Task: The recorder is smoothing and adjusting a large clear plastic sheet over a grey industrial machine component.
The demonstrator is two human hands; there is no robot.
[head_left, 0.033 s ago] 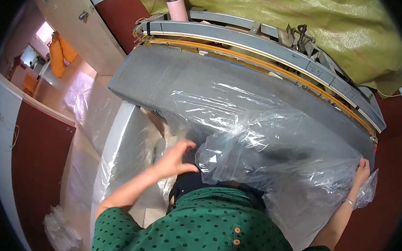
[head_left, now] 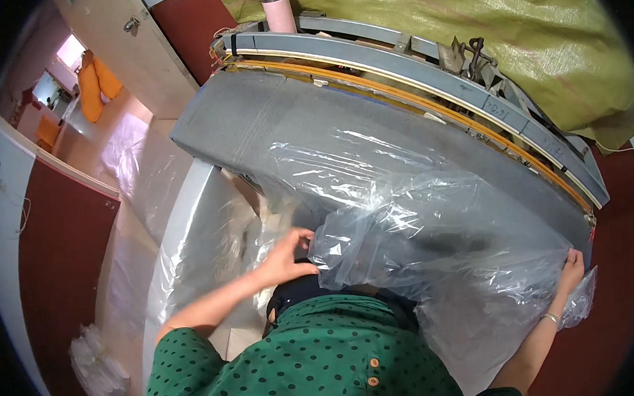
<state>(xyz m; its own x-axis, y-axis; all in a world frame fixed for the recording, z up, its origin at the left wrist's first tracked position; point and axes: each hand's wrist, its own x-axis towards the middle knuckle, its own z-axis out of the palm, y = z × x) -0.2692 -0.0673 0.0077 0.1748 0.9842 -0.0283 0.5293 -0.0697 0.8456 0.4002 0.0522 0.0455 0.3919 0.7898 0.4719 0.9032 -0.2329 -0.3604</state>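
Observation:
A clear plastic sheet (head_left: pixel 441 205) lies crumpled and shiny over a grey cloth-covered worktop (head_left: pixel 232 120), its near part hanging down in front of me. At its far right edge, my right hand (head_left: pixel 570 272) pinches the film between thumb and fingers. My left hand (head_left: pixel 294 256) is at the sheet's bunched left end, close to my waist. Its thumb and fingers are spread apart, with the fingertips right beside the film; whether they touch it I cannot tell.
A long grey metal bar with an orange strip (head_left: pixel 428 108) runs along the worktop's back. A pink bottle (head_left: pixel 277 10) stands behind it, before a yellow-green woven sheet (head_left: pixel 392 8). More plastic film (head_left: pixel 183 257) lies at left; bundled clear plastic (head_left: pixel 99 375) rests on the floor.
My left hand has moved slightly right and down, closer to the film's bunched end. My right hand and the sheet look unchanged.

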